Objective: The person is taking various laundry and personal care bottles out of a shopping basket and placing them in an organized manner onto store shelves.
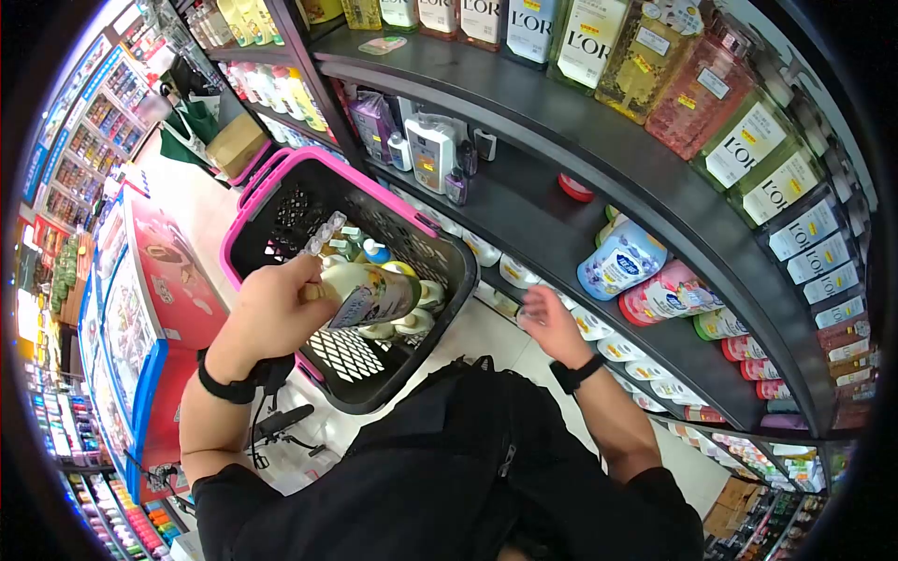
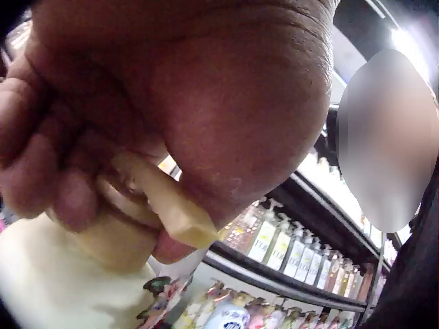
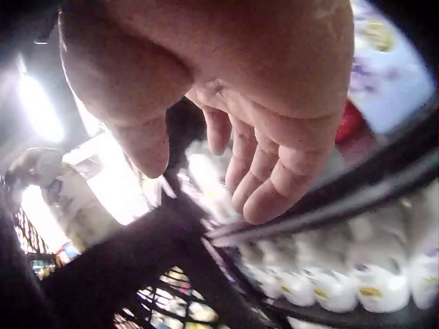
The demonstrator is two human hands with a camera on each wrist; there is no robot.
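My left hand (image 1: 281,309) grips a pale green bottle (image 1: 374,294) by its cream pump top, holding it tilted over the black and pink basket (image 1: 458,271). In the left wrist view the fingers of the hand (image 2: 171,103) curl round the cream pump (image 2: 171,205), above the bottle's pale body (image 2: 48,274). Several bottles lie inside the basket, among them one with a blue cap (image 1: 376,251). My right hand (image 1: 557,327) hangs between basket and shelf with nothing in it; the right wrist view shows this hand (image 3: 226,89) with loosely bent fingers.
Dark shelves (image 1: 561,112) curve along the right, with large pump bottles (image 1: 589,42) above, a blue bottle (image 1: 622,262) and pink bottle (image 1: 669,294) midway, and white bottles (image 1: 617,348) lower down. A red and blue freezer (image 1: 178,271) stands at the left.
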